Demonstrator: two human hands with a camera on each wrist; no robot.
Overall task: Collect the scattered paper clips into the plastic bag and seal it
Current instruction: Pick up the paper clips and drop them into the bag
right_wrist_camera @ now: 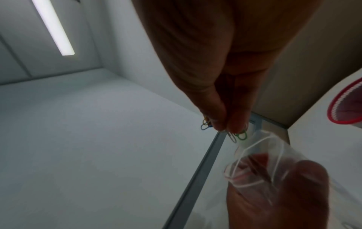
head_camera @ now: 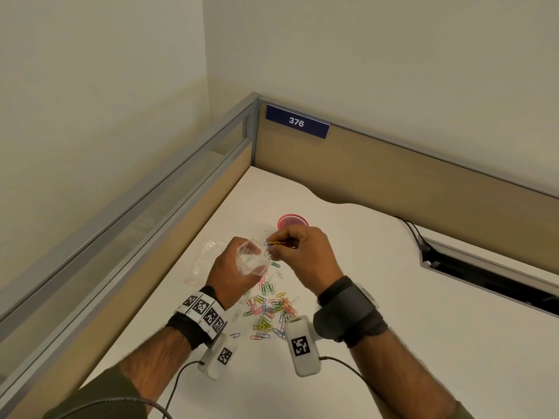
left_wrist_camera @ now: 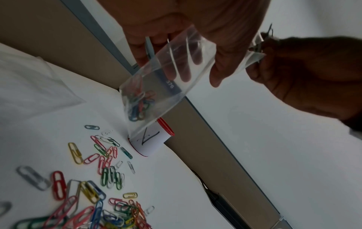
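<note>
My left hand [head_camera: 233,267] holds a small clear plastic bag [head_camera: 252,258] above the white desk, its mouth open toward the right. In the left wrist view the bag [left_wrist_camera: 166,74] hangs tilted with several coloured clips [left_wrist_camera: 140,103] at its bottom. My right hand [head_camera: 298,252] pinches a few paper clips [head_camera: 276,243] right at the bag's mouth; the right wrist view shows the clips [right_wrist_camera: 238,136] poking out below the fingertips [right_wrist_camera: 219,124], just above the bag's rim [right_wrist_camera: 260,148]. A pile of coloured paper clips [head_camera: 272,313] lies scattered on the desk between my wrists.
A red-rimmed cup [head_camera: 292,222] stands just behind my right hand. A second clear bag [head_camera: 205,258] lies flat left of my left hand. Partition walls [head_camera: 393,179] close the desk at back and left; a cable slot [head_camera: 490,276] sits at right.
</note>
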